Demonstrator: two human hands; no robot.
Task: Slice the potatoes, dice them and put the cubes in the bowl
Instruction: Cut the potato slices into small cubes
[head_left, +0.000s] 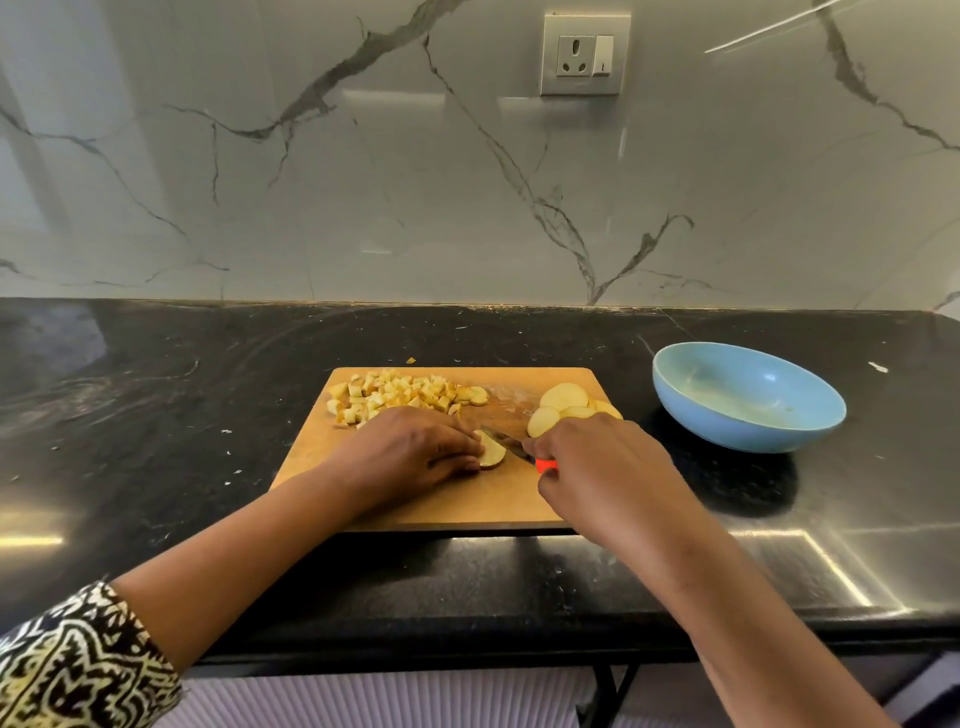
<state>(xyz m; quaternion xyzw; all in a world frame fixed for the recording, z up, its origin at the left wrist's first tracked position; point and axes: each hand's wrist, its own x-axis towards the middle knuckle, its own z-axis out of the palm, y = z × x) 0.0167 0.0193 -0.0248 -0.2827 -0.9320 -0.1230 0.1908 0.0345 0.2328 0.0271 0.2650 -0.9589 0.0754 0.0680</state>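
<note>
- Potato piece (492, 453), pale with a brown skin edge, lies on the cutting board (415, 514) between the two hands.
- Left hand (415, 452) has its fingers curled down over the potato piece and holds it against the board.
- Right hand (602, 473) is closed round the orange handle of the knife (506, 444). The blade runs from it toward the left hand and meets the potato piece.
- Diced cubes (400, 395) are heaped just beyond the left hand.
- Round slices (563, 397) overlap just beyond the right hand.
- Blue bowl (727, 431) stands on the black counter (156, 415), off the board, to the right of the right hand.
</note>
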